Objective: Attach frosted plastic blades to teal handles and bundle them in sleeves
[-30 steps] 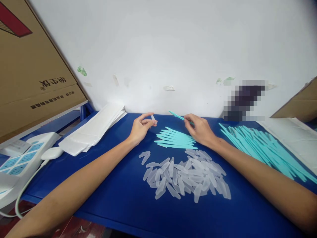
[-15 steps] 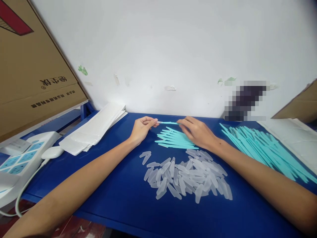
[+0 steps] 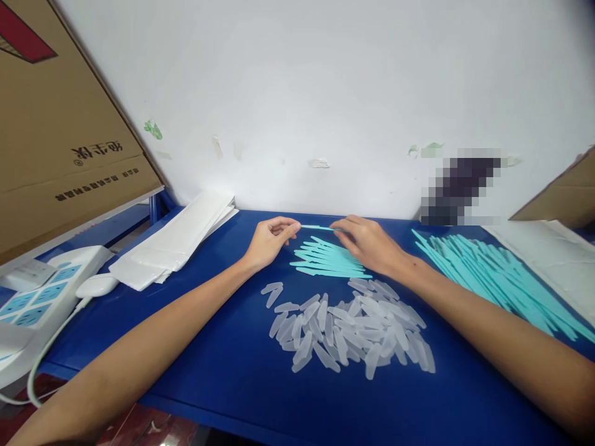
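Between my two hands a thin turquoise eyebrow razor (image 3: 318,227) is held level above the table. My left hand (image 3: 274,238) pinches its left end between thumb and fingers, which hide that tip. The fingers of my right hand (image 3: 362,238) are closed round the other end. Just below lies a fanned row of turquoise razors (image 3: 325,257), partly under my right hand. Closer to me is a loose heap of translucent blade caps (image 3: 348,328), with a couple lying apart at its upper left.
A larger pile of turquoise razors (image 3: 497,285) lies right, beside a white sheet (image 3: 553,260). White packets (image 3: 176,241) and a power strip (image 3: 51,297) with a cable are on the left of the blue table (image 3: 223,371). Cardboard boxes (image 3: 83,111) flank both sides; a wall stands behind.
The pale cap visible at my left fingertips earlier is now covered by the fingers. My left fingers have shifted slightly right along the razor; the piles lie unchanged.
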A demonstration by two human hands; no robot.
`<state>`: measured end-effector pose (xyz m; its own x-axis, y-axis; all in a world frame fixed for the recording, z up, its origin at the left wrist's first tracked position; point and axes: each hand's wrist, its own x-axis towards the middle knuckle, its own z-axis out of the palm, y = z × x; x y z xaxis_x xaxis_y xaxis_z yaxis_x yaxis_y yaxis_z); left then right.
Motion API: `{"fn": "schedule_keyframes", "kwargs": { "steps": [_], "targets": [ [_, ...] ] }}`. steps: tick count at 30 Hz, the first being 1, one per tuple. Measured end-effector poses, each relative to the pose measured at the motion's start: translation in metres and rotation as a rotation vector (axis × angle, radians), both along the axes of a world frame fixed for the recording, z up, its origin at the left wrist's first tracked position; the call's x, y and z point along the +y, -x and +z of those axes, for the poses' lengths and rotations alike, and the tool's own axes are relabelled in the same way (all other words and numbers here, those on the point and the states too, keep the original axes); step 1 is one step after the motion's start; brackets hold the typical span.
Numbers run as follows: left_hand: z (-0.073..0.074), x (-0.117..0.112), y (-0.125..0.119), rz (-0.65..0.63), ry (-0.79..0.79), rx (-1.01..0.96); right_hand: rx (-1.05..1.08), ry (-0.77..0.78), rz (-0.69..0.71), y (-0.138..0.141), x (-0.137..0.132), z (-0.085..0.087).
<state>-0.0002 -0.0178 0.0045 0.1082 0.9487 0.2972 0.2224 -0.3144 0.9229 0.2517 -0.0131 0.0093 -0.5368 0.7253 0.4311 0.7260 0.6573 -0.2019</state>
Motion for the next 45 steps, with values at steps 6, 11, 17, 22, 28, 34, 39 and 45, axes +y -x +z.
{"fn": "schedule_keyframes", "kwargs": {
  "steps": [6,11,17,22,28,34,39,45],
  "targets": [
    [0.008,0.004,0.019,-0.02,-0.008,0.323,-0.111,0.097,-0.128,-0.014,0.014,-0.007],
    [0.035,-0.004,0.042,-0.44,0.06,0.656,-0.111,0.053,-0.261,-0.012,0.007,0.003],
    [0.054,-0.013,0.053,-0.703,0.227,0.86,0.065,0.062,-0.399,-0.009,0.003,0.005],
    [0.048,-0.009,0.056,-0.671,0.195,0.845,0.064,0.03,-0.384,-0.011,0.0,0.004],
    [0.032,-0.003,0.055,-0.449,0.032,0.799,-0.158,0.277,-0.138,-0.015,0.006,0.012],
    [0.024,0.002,0.056,-0.364,-0.115,0.88,-0.173,0.502,-0.078,-0.02,0.015,0.017],
    [0.023,0.008,0.065,-0.388,-0.137,0.9,-0.206,0.551,-0.072,-0.02,0.012,0.024],
    [0.008,0.014,0.063,-0.255,-0.269,0.868,-0.063,0.416,-0.105,-0.013,0.0,0.034]
  ]
}}
